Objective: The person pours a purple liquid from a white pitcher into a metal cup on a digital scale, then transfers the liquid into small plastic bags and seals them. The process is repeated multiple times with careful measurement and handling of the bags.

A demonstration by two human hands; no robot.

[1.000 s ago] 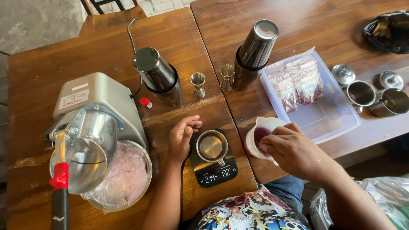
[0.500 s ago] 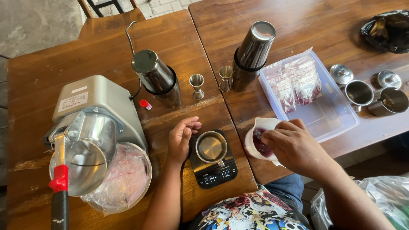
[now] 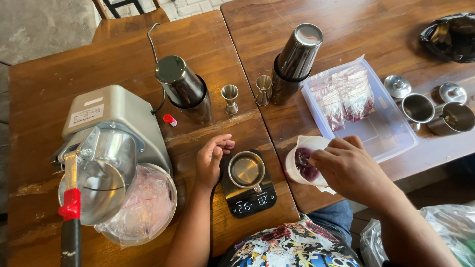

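Pouch (image 3: pixel 308 165) in right hand (image 3: pixel 349 168) now tilts nearer the scale (image 3: pixel 249 190).

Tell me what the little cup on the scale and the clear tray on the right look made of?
The little cup looks like brushed stainless steel: grey, with soft reflections inside. The clear tray seems to be thin plastic: see-through, and the wood shows through its floor. The table under them is brown varnished wood with visible grain.

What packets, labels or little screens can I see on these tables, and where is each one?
Scale screen: dark strip with pale digits, front of the black scale beside the left hand.
Machine label: white rectangle on the grey machine, left.
Sealed bags: clear packets of purple contents, in the clear tray beyond the right hand.
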